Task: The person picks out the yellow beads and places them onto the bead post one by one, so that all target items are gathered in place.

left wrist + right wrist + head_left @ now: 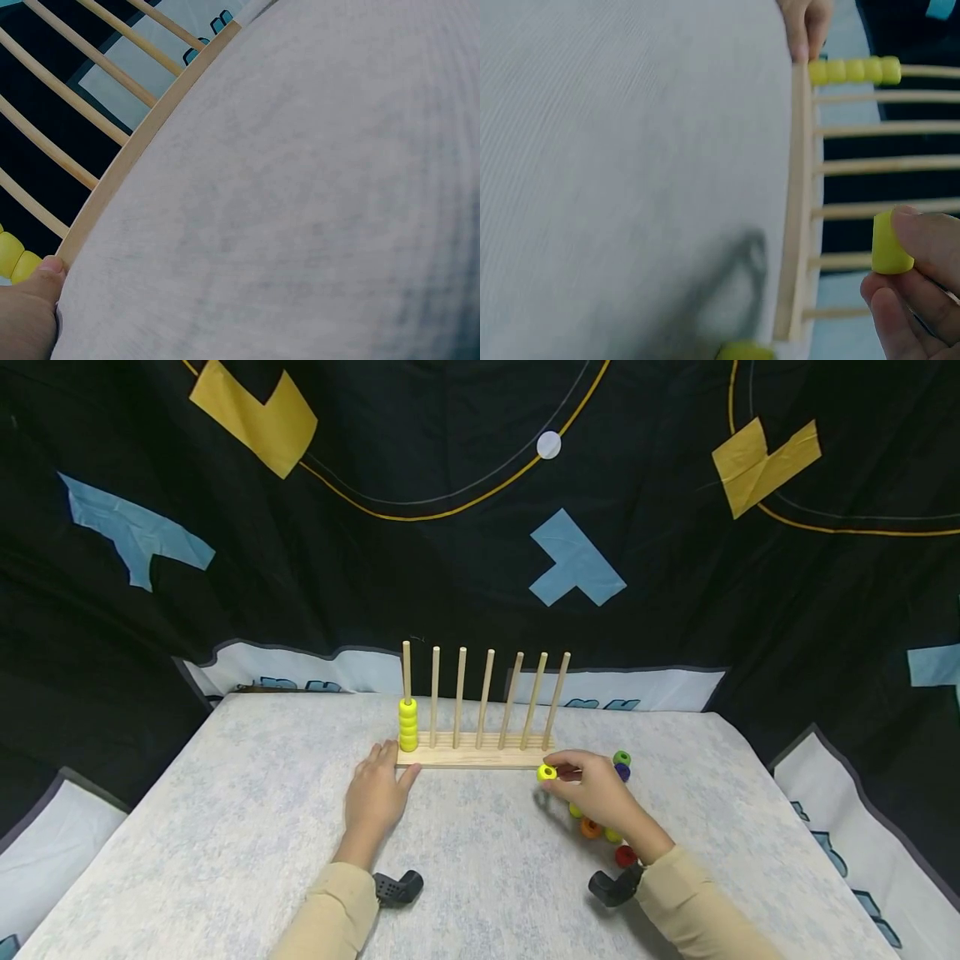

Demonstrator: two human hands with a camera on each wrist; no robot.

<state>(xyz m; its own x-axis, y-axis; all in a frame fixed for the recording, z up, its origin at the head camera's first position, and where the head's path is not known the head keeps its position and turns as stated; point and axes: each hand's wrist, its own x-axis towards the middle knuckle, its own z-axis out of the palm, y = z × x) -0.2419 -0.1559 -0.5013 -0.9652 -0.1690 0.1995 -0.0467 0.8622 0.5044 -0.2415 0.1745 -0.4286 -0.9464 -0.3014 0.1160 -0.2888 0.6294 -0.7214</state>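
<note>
My right hand (592,783) pinches a yellow bead (890,244) between thumb and fingers, its hole showing in the head view. It is held near the right end of a wooden peg rack (480,758), which has a flat base and several upright pegs. Several yellow beads (408,727) are stacked on the leftmost peg. At that same end, my left hand (377,793) holds the base, the thumb along its front edge and the fingers at its left end. In the left wrist view the thumb (49,276) lies against the base.
Beside and under my right forearm lie loose beads: a green bead (622,758), a dark blue bead (622,772), an orange bead (590,828), a red bead (625,857) and some yellow-green ones. The pale table (247,827) ends at a black curtain (420,585) behind the rack.
</note>
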